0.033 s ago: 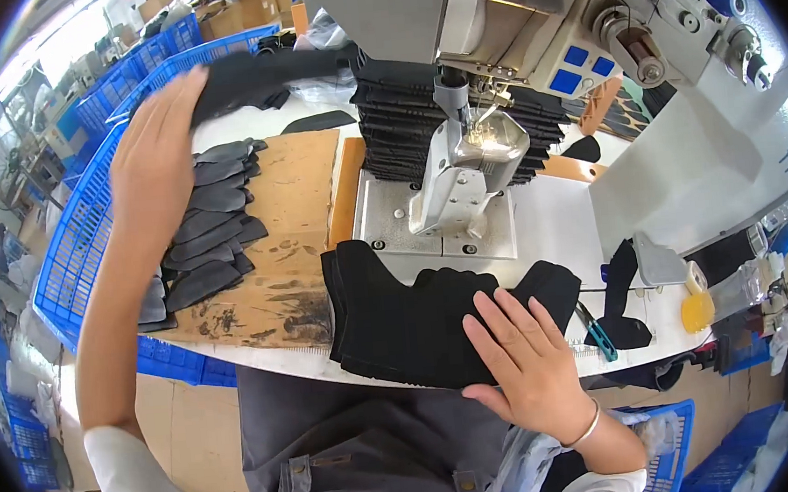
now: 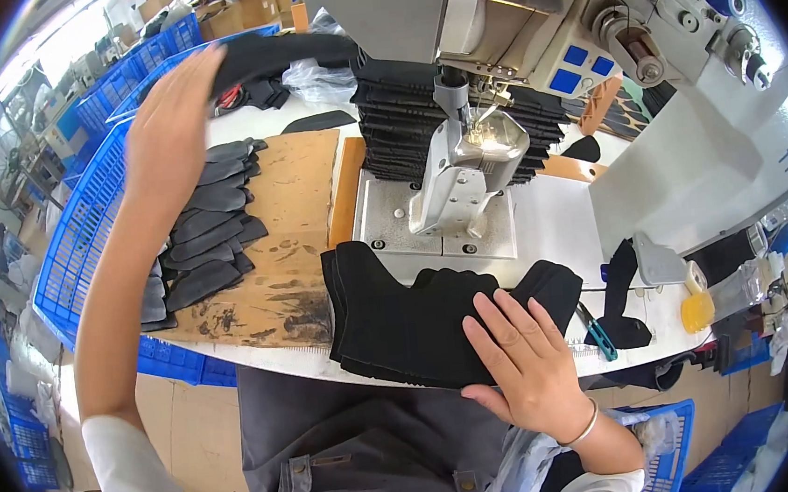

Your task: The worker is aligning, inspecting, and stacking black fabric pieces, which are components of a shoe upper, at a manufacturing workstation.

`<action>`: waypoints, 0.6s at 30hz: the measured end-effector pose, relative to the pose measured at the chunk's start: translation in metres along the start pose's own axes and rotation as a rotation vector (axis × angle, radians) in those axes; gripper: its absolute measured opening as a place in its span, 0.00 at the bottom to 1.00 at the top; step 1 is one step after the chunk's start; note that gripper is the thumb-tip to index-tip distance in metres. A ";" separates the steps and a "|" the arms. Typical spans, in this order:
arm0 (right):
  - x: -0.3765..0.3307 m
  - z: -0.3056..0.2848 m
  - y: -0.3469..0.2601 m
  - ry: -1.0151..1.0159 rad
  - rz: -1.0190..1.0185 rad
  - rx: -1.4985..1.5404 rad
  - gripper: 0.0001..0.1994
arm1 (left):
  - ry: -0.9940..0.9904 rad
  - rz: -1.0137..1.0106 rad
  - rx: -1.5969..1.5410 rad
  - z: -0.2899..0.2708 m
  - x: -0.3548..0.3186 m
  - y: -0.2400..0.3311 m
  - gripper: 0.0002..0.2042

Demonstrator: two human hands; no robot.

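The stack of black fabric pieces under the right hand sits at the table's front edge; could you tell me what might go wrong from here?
1. The stack of black fabric pieces overhangs the white table's front edge, with only the right hand pressing it; lifting that hand could let pieces slide off.
2. The left hand holds the long black strip near the grey sewing machine; it might snag there or brush the fanned dark grey pieces out of order.

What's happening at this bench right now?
A person sits at an industrial sewing machine. The right hand lies flat on a stack of black fabric pieces at the table's near edge. The left hand is stretched out to a long black piece held above a row of dark grey cut pieces on a brown board.
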State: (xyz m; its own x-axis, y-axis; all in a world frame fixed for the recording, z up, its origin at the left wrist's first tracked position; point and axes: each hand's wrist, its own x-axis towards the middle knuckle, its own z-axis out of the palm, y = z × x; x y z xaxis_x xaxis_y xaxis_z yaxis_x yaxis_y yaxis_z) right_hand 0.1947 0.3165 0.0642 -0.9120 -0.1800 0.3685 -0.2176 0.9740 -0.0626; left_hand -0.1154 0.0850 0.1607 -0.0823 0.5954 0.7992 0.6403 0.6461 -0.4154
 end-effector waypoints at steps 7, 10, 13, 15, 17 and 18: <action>0.000 0.004 0.005 0.057 0.037 0.041 0.29 | 0.037 0.153 -0.265 0.104 0.087 0.090 0.02; 0.002 0.007 0.005 0.083 0.024 0.052 0.29 | -0.046 0.167 -0.630 0.105 0.085 0.110 0.03; 0.003 0.009 0.005 0.096 0.025 0.043 0.29 | -0.105 0.121 -0.708 0.098 0.087 0.108 0.03; 0.002 0.009 0.006 0.096 0.037 0.043 0.30 | -0.125 0.106 -0.761 0.091 0.088 0.110 0.05; 0.002 0.009 0.006 0.103 0.041 0.041 0.30 | -0.361 0.018 -0.673 0.079 0.095 0.114 0.06; 0.002 0.009 0.006 0.101 0.043 0.050 0.30 | -0.355 0.021 -0.669 0.085 0.093 0.113 0.06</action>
State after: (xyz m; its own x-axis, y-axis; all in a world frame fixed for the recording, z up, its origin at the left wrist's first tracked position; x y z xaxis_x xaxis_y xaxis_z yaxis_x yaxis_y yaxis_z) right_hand 0.1884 0.3205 0.0558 -0.8818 -0.1209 0.4559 -0.1981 0.9721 -0.1254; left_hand -0.1153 0.2539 0.1512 -0.2334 0.7957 0.5590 0.9621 0.2724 0.0139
